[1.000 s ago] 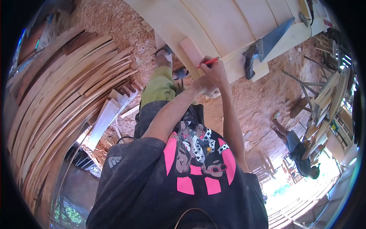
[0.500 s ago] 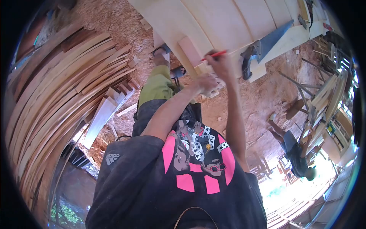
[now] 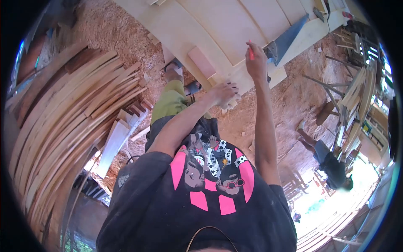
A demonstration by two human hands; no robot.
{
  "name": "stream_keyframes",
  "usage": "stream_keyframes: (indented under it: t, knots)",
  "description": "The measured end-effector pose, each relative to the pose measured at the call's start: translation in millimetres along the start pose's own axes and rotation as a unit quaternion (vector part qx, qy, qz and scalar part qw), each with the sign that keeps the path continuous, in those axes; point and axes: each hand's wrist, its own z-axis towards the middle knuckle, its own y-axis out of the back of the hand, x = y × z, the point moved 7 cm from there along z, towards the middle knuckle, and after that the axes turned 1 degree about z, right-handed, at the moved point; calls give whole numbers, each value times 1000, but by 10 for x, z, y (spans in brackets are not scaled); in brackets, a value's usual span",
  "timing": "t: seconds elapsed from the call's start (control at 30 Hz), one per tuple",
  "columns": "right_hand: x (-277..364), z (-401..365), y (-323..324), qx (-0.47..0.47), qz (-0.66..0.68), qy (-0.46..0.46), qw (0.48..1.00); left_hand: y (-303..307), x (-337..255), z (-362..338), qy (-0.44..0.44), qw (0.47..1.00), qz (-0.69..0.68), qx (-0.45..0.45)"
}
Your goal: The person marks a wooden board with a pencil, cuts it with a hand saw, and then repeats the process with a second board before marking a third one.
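Observation:
My right hand (image 3: 255,61) is closed round a red pen (image 3: 251,51), held upright over the pale wooden panel (image 3: 214,29), just left of the handsaw. My left hand (image 3: 225,94) rests at the panel's near corner with its fingers spread and slightly bent; small wood pieces show beneath them. Beside it, a pinkish wooden block (image 3: 202,62) lies on the panel's border. The handsaw (image 3: 289,40) lies on the panel with its blue-grey blade pointing to the upper right, its handle partly hidden by my right hand.
Long curved boards (image 3: 63,126) are stacked at the left. Wood shavings cover the ground (image 3: 294,101). Another person (image 3: 329,166) is at the right, near leaning planks (image 3: 357,101). My sandalled feet are beneath the panel's near edge.
My right hand has moved up and right, away from my left hand, towards the saw, and the pen has turned from nearly level to upright. The view has shifted slightly.

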Motion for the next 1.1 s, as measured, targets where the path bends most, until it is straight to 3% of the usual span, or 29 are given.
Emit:
stream_keyframes:
  t: [0.03, 0.07, 0.13, 0.27, 0.33, 0.4, 0.43, 0.5, 0.57, 0.67, 0.77, 0.9, 0.97, 1.1]
  knots:
    - [-179, -36, -162, 87, 1, -61, 994, 17, -16, -9, -20, 1000, 12, 11]
    - [-261, -52, -245, 73, 2, -70, 995, -6, -32, -49, -31, 999, 20, 21]
    - [-288, -65, -439, 50, -100, -19, 994, 13, 56, -145, -3, 986, 158, -54]
    - [-72, -340, -297, 20, -95, -72, 993, 188, 212, -306, -11, 975, 221, -14]
    - [-144, -571, -190, 22, -30, -118, 992, 472, 283, -357, 26, 982, 187, -31]
    - [-333, -1021, -250, 59, 137, -194, 970, 687, 522, -405, 45, 975, 207, -65]
    - [-308, -1276, -249, 37, 147, -203, 967, 842, 690, -414, 74, 966, 223, -110]
    - [-140, -1715, -213, 3, 155, -220, 963, 1208, 959, -456, 175, 951, 224, -119]
    - [161, -1964, -227, 28, 24, -163, 986, 1478, 1225, -480, 182, 948, 201, -164]
    - [234, -2170, -342, 72, -21, -212, 974, 1638, 1413, -413, 184, 948, 231, -117]
    - [32, -2358, -361, 50, -28, -231, 971, 1595, 1524, -330, 173, 949, 255, -74]
    - [-361, -2621, 24, -37, -76, -249, 965, 1506, 1354, -262, 177, 944, 266, -80]
    - [-552, -2752, 197, -87, -54, -249, 963, 1425, 1010, -241, 101, 957, 240, -128]
    - [-682, -2886, 232, -19, 18, -325, 945, 976, 554, -230, 44, 973, 205, -94]
